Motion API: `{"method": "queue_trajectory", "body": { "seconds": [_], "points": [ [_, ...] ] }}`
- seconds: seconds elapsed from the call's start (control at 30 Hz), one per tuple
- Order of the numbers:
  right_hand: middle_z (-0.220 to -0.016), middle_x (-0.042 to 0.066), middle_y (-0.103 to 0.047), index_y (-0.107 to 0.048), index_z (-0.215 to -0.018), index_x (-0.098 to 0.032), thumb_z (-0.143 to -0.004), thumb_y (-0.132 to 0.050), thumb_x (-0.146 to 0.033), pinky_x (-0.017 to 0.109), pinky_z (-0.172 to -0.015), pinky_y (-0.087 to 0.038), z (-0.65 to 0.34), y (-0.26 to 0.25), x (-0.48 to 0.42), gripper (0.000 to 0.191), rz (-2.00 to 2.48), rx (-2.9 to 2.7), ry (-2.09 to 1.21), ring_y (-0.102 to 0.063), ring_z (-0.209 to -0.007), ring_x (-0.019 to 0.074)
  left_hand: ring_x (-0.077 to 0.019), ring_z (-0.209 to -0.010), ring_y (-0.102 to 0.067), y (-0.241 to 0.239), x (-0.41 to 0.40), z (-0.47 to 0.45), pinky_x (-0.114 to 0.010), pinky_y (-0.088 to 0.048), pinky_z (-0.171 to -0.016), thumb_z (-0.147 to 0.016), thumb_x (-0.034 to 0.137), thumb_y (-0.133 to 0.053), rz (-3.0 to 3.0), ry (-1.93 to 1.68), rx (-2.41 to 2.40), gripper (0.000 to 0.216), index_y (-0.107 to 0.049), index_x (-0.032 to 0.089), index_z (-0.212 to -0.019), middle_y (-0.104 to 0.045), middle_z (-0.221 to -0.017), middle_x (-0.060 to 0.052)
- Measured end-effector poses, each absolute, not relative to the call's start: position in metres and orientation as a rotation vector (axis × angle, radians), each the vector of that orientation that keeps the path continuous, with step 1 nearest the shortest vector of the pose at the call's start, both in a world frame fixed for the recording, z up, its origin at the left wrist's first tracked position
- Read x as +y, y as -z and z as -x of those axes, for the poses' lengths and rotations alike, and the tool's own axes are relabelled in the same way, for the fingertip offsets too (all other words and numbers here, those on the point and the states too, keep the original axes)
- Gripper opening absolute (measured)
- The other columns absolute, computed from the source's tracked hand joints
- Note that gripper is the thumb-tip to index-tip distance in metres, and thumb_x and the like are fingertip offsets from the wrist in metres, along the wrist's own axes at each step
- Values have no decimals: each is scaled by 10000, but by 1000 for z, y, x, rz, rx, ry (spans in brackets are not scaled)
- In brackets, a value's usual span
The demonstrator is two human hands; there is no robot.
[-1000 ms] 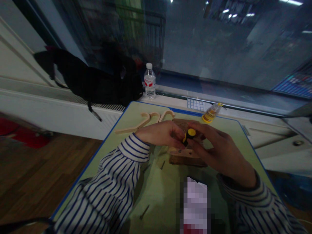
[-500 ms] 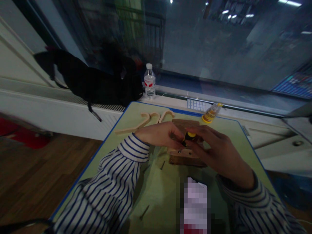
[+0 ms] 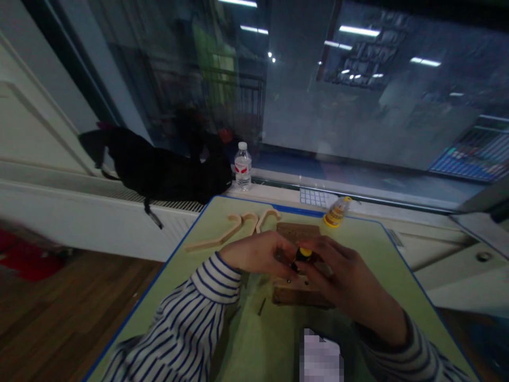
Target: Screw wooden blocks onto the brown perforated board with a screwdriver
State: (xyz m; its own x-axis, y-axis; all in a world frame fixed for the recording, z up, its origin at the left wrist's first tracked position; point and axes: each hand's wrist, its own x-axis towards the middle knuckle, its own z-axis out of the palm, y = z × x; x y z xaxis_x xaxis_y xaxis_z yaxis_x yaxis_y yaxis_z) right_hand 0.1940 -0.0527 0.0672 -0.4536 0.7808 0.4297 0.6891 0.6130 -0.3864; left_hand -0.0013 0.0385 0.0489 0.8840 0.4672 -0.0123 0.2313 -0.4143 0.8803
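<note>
My right hand (image 3: 352, 281) is closed round a short screwdriver with a black and yellow handle (image 3: 304, 253), its tip hidden. Close against it from the left, my left hand (image 3: 256, 253) has its fingers bent together low by the tool; what they pinch is hidden. Both hands are over a brown wooden block (image 3: 298, 229), partly covered by them. A pale wooden strip with small holes lies across the block under my fingers. In front of my left hand a dark screw (image 3: 261, 306) lies on the table.
Pale curved wooden pieces (image 3: 217, 241) lie at the table's back left. A yellow-capped glue bottle (image 3: 337, 212) stands at the back right. On the sill are a water bottle (image 3: 243, 168) and a black bag (image 3: 170, 172). A blurred-out pale object (image 3: 321, 356) lies in front.
The view has tilted up, so everything sits lower in the picture. Both hands stay at the block with the screwdriver; the fingers have shifted slightly around its handle.
</note>
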Motion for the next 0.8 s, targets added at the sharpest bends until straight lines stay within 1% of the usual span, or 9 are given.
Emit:
{"method": "queue_trajectory", "body": {
  "seconds": [0.17,0.27,0.37,0.5,0.6,0.7,0.8],
  "points": [
    [-1016,59,-671,-540,-1101,-239,-929,-544,-280,363,-773,-546,-195,-67,-53,177,1207,-2248,-257,-667,-889,202,-156,-775,-608,-44,39,-1,-246,-459,-715,-719,366,-762,-2022,-299,493,324,-719,130,-936,-691,-818,-29],
    [-1061,55,-666,-523,-1129,-247,-923,-561,-308,367,-802,-539,-197,-65,-51,218,1192,-2246,-236,-662,-924,202,-152,-774,-609,-43,39,-2,-226,-455,-689,-719,361,-765,-1992,-294,523,308,-711,125,-908,-699,-837,-35],
    [-1076,58,-664,-494,-1157,-242,-918,-567,-303,371,-814,-536,-198,-63,-49,257,1193,-2247,-205,-657,-942,205,-145,-759,-608,-45,38,0,-213,-440,-670,-734,377,-753,-2022,-252,585,315,-714,143,-941,-707,-843,-22],
    [-999,56,-675,-493,-1108,-222,-911,-572,-320,370,-751,-538,-198,-63,-48,234,1217,-2232,-182,-669,-890,220,-152,-778,-607,-46,37,0,-228,-427,-703,-746,379,-743,-2120,-249,620,311,-715,152,-957,-703,-856,-18],
    [-933,42,-673,-496,-1071,-220,-908,-571,-346,356,-680,-529,-197,-63,-48,220,1237,-2231,-182,-677,-826,224,-144,-756,-596,-45,35,-2,-232,-421,-691,-774,362,-715,-2156,-234,623,292,-709,145,-971,-695,-851,-15],
    [-924,41,-673,-498,-1059,-215,-902,-576,-365,355,-666,-521,-197,-63,-48,230,1263,-2234,-180,-681,-814,230,-138,-753,-593,-46,33,-4,-233,-420,-691,-790,329,-696,-2179,-227,617,279,-704,134,-989,-693,-863,-18],
    [-926,49,-678,-506,-1035,-204,-897,-580,-379,357,-663,-517,-196,-64,-47,235,1289,-2231,-165,-685,-813,238,-140,-766,-598,-48,32,-4,-240,-424,-708,-779,325,-706,-2193,-220,650,275,-705,147,-988,-693,-864,-12]
  ]
}}
